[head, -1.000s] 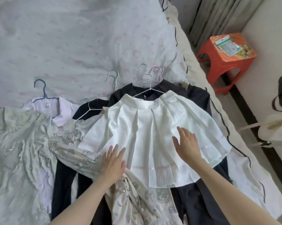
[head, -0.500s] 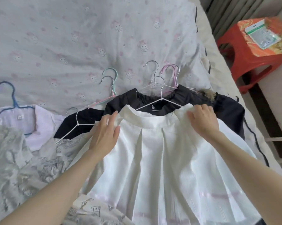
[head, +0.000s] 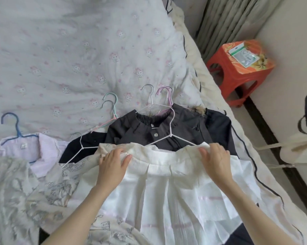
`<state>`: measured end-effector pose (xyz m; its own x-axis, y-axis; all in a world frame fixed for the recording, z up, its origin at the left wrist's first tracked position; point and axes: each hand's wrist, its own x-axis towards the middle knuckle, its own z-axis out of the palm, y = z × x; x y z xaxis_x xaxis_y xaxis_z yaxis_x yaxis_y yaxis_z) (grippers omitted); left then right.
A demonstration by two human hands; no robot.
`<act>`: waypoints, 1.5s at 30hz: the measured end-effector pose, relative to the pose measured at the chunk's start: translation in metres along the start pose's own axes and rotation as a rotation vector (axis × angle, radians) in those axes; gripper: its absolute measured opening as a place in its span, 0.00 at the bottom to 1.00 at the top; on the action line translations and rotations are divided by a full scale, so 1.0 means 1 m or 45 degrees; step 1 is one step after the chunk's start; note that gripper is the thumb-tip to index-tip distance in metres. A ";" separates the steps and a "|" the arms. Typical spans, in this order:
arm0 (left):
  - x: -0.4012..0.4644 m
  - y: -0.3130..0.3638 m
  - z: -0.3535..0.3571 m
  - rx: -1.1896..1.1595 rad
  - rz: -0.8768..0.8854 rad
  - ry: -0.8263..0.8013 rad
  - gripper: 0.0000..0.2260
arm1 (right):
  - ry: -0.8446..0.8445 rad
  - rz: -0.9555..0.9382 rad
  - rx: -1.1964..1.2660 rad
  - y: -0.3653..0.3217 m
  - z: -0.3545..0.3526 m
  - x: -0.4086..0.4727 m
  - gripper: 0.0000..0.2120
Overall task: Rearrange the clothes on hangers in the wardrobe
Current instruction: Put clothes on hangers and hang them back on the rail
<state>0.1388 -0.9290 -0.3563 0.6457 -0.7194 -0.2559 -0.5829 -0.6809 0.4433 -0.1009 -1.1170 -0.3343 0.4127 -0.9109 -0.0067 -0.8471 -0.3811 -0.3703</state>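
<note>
A white pleated skirt (head: pixel 167 195) lies on top of a pile of hung clothes on the bed. My left hand (head: pixel 112 167) holds the left end of its waistband, thumb over the edge. My right hand (head: pixel 215 161) pinches the right end of the waistband. The skirt's white wire hanger (head: pixel 171 131) pokes out above the waistband, over a dark grey buttoned garment (head: pixel 184 128). A black top (head: pixel 82 147) on a white hanger lies to the left. A lilac shirt (head: pixel 34 151) on a blue hanger (head: pixel 16 128) is further left.
A pale printed quilt (head: pixel 78 50) covers the bed behind the pile. Printed light garments (head: pixel 13 191) lie at the lower left. A red plastic stool (head: pixel 237 71) with a packet on it stands right of the bed, near the curtain and wall. A bag hangs at the right edge.
Both hands went from lying flat on the skirt's lower part up to its waistband. Since then the skirt has slid down toward me, uncovering its hanger and the grey garment.
</note>
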 end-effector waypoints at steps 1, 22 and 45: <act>-0.012 0.003 -0.004 -0.016 0.001 -0.004 0.17 | 0.013 0.006 0.016 0.002 -0.010 -0.015 0.13; -0.211 0.206 -0.130 -0.592 0.949 -0.399 0.05 | 0.774 0.509 -0.041 0.053 -0.283 -0.343 0.11; -0.659 0.376 0.009 -0.432 2.011 -1.188 0.09 | 1.253 1.717 -0.072 0.075 -0.352 -0.878 0.21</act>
<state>-0.5101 -0.7125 -0.0285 -0.8386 -0.4919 0.2342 -0.1110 0.5751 0.8105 -0.6452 -0.4014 -0.0288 -0.9087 -0.3062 0.2837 -0.4159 0.7215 -0.5535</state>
